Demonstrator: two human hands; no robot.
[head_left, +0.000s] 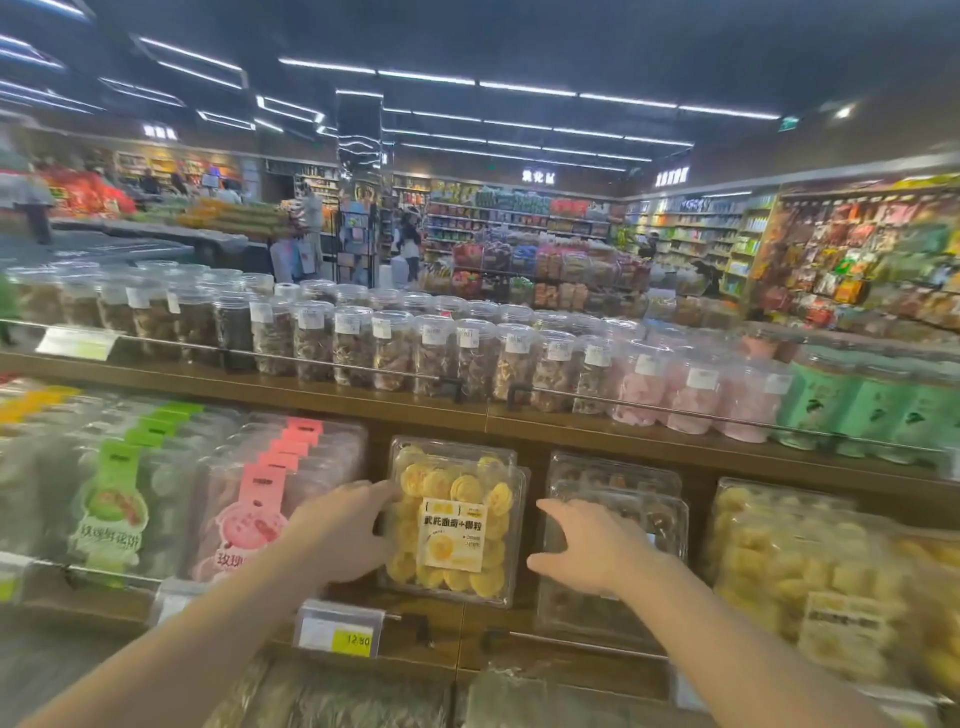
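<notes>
Lower middle of the frame: a clear box of yellow biscuits (457, 525), propped upright at the front of the lower shelf (519, 631), white label facing out. At its left edge, the left hand (343, 538), grasping the box, fingers curled over the upper left corner and thumb against the side. Just right of the box, the right hand (589, 551), released, fingers spread wide and holding nothing, in front of a clear box of dark biscuits (623, 491); cannot tell whether touching it. Directly below the yellow biscuits, on the shelf rail, a price tag (340, 631) with a yellow patch reading 12.80. Left of the left hand, a row of pink-labelled packs (260, 506), and further left green-labelled packs (111, 512). At the lower right, blurred, more boxes of pale yellow biscuits (795, 566). On the upper shelf across the middle of the frame, rows of clear jars (358, 345) with white stickers, pink contents toward the right, then green canisters (852, 405) at the far right. Beyond, blurred store aisles under strip lights.
</notes>
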